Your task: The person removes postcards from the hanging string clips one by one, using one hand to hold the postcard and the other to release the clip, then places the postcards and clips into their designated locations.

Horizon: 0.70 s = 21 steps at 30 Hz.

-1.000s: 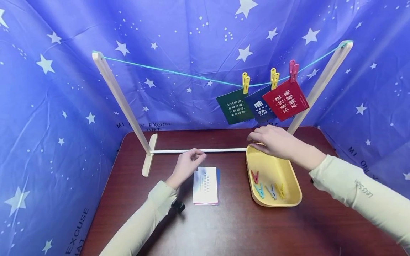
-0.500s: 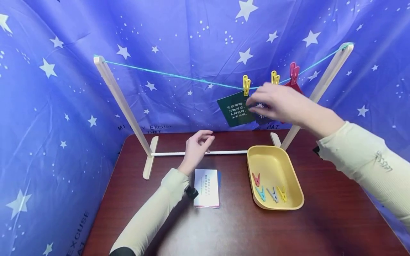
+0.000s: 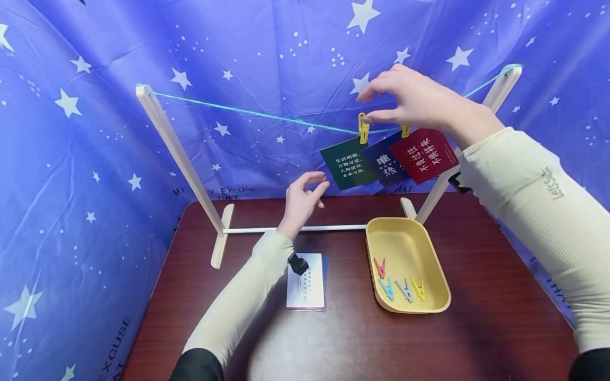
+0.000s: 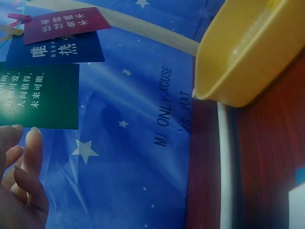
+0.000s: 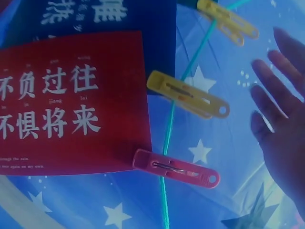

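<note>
Three cards hang from a teal string [image 3: 229,108]: a green card [image 3: 350,164], a blue card [image 3: 385,159] and a red card [image 3: 423,156]. Clothespins fix them to the string: a yellow clothespin [image 5: 228,21] on the green, another yellow clothespin [image 5: 188,94] on the blue, a pink clothespin [image 5: 176,168] on the red. My right hand [image 3: 412,100] hovers at the string with thumb and fingers spread, close by the green card's clothespin, holding nothing. Below and left of the green card, my left hand [image 3: 304,200] is raised, fingers loosely bent around nothing.
A yellow basket [image 3: 440,283] with several clothespins [image 3: 405,291] stands right on the table [image 3: 348,344]. A stack of cards [image 3: 307,291] lies under my left wrist. Wooden posts [image 3: 178,153] and a white rod [image 3: 333,228] frame the string.
My right hand has risen from above the basket, past the cards, to the string. My left hand has moved up and right from beside the card stack towards the green card.
</note>
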Each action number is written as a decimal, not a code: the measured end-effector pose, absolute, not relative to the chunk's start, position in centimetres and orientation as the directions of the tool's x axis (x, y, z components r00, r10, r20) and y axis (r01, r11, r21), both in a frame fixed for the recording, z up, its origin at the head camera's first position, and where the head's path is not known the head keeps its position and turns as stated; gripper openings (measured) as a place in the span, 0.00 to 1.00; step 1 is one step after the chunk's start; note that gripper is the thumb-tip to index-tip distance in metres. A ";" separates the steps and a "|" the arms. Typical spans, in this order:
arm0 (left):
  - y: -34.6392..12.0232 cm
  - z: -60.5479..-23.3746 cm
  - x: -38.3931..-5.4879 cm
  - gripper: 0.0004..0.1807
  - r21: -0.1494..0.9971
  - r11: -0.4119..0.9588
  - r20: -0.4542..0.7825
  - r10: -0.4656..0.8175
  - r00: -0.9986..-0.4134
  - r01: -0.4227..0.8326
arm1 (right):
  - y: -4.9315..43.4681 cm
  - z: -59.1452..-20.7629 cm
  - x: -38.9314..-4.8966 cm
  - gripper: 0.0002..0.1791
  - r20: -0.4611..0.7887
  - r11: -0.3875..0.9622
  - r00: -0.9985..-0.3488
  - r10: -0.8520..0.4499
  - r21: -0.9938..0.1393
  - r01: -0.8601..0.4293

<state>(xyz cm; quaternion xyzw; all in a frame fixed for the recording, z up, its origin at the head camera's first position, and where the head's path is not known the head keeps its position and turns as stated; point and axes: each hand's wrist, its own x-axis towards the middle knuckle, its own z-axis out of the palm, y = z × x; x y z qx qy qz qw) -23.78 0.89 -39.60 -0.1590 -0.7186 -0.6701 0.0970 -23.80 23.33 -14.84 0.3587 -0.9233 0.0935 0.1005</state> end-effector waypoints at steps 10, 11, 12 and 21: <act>2.1 -38.5 -24.5 0.16 0.934 0.030 0.351 0.095 -0.932 0.355 | 23.4 -14.9 -25.1 0.27 0.061 0.818 -0.836 -0.545 -0.183 -0.546; 2.2 -38.5 -24.5 0.16 0.935 0.032 0.348 0.096 -0.933 0.352 | 23.3 -14.9 -25.1 0.28 0.050 0.822 -0.841 -0.539 -0.188 -0.538; 2.2 -38.5 -24.6 0.15 0.936 0.035 0.345 0.095 -0.934 0.350 | 23.3 -15.0 -25.2 0.27 0.041 0.823 -0.842 -0.538 -0.193 -0.535; 2.6 -38.5 -25.0 0.11 0.929 0.026 0.364 0.095 -0.926 0.368 | 23.2 -15.6 -25.5 0.22 0.064 0.818 -0.843 -0.533 -0.215 -0.533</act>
